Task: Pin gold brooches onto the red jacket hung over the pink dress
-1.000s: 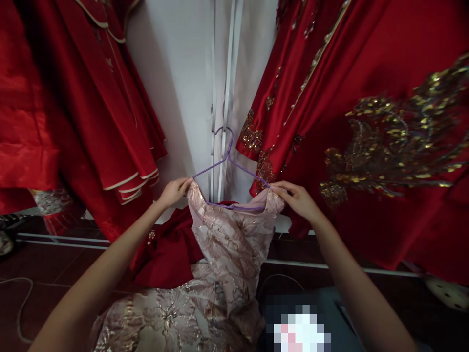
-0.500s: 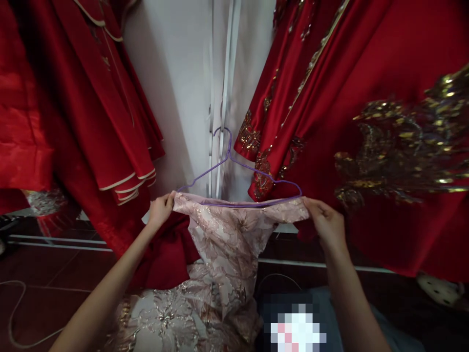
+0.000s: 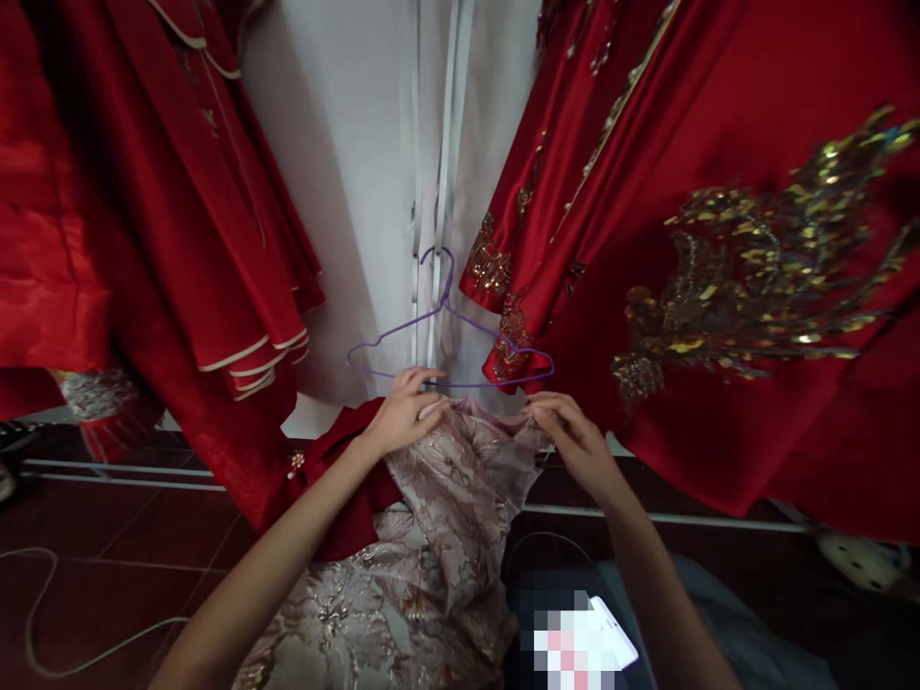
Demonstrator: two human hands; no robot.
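Note:
A pale pink dress (image 3: 460, 479) with shiny gold floral patterning hangs between my hands, its lower part spread toward me. My left hand (image 3: 409, 414) grips the dress's top edge near the middle, its upper fingers at the hanger's lower bar. At the other end of that edge, my right hand (image 3: 571, 436) pinches the fabric. Just above the dress is a purple wire hanger (image 3: 495, 331), its hook at a pale vertical rail; the hanger's shoulders carry no fabric.
Red garments (image 3: 237, 240) hang on the left, and a red garment with gold sequin embroidery (image 3: 719, 316) hangs on the right. Pale metal rails (image 3: 446, 125) run up the middle. A phone (image 3: 614, 632), partly blurred out, lies low right. A cable (image 3: 43, 661) crosses the tiled floor.
Both hands have moved inward, the left one further, and the dress's top edge is now bunched rather than stretched wide. The dress top has come off the hanger's ends and sits below it.

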